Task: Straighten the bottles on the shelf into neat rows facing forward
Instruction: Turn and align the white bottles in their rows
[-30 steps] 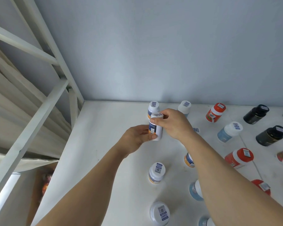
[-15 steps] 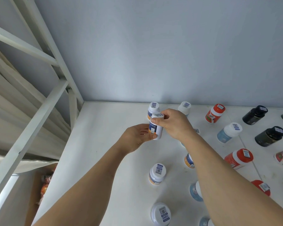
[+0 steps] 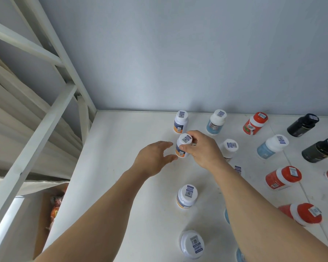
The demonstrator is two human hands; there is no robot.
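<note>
Several small bottles stand on the white shelf (image 3: pixel 121 167). My right hand (image 3: pixel 203 150) grips a white-capped bottle with an orange-and-blue label (image 3: pixel 183 146), upright on the shelf just in front of a matching bottle (image 3: pixel 180 121) at the back wall. My left hand (image 3: pixel 153 159) hovers beside the held bottle on its left, fingers apart, the thumb nearly touching its base. Two more white-capped bottles (image 3: pixel 187 196) (image 3: pixel 191 243) stand nearer me in roughly the same column. My right forearm hides parts of other bottles.
Light blue bottles (image 3: pixel 215 122) (image 3: pixel 272 149), red bottles (image 3: pixel 255 122) (image 3: pixel 281 177) (image 3: pixel 307 214) and dark bottles (image 3: pixel 302 124) (image 3: pixel 319 150) lean at mixed angles to the right. A white bottle (image 3: pixel 228 148) stands behind my right wrist. The shelf frame's white bars (image 3: pixel 45 110) rise at left.
The held bottle has come down onto the shelf in front of the back bottle. My left hand has let go of it and opened beside it. The view shifted closer.
</note>
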